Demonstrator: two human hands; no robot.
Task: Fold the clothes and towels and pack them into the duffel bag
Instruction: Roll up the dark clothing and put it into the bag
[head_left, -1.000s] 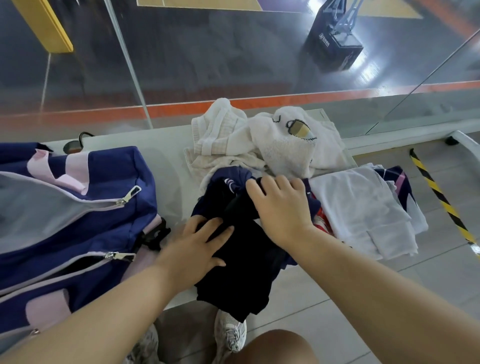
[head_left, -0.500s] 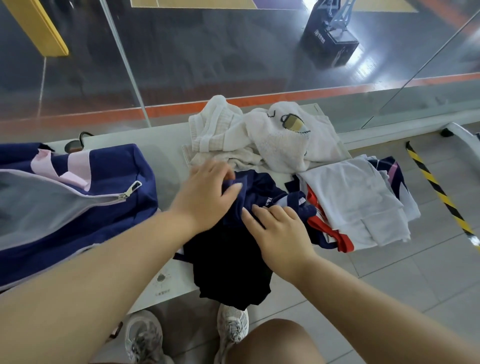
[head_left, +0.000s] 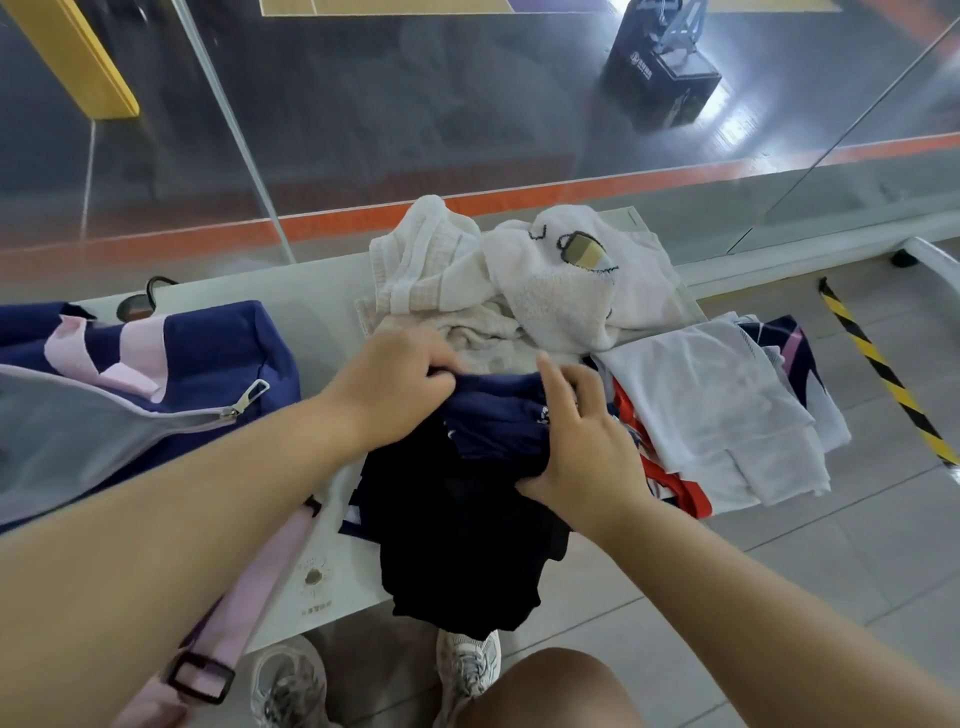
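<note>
A dark navy garment (head_left: 467, 530) lies on the white bench (head_left: 311, 291) and hangs over its front edge. My left hand (head_left: 395, 384) pinches the garment's far top edge. My right hand (head_left: 582, 436) rests on its right side with the thumb tucked under a fold. Behind them lies a heap of cream towels (head_left: 524, 280). To the right is a white mesh shirt (head_left: 711, 405) over a red and navy garment (head_left: 675, 488). The navy and pink duffel bag (head_left: 156, 374) stands unzipped at the left.
A glass wall with an orange floor stripe runs right behind the bench. The bag's pink strap (head_left: 244, 608) dangles off the bench front. My shoes (head_left: 467, 665) and a knee are below. Yellow-black hazard tape (head_left: 883, 369) marks the tiled floor at right.
My left hand moved up and right to the garment's far edge and closed on it. My right hand slid right onto the navy fold. The garment's upper part has been spread wider.
</note>
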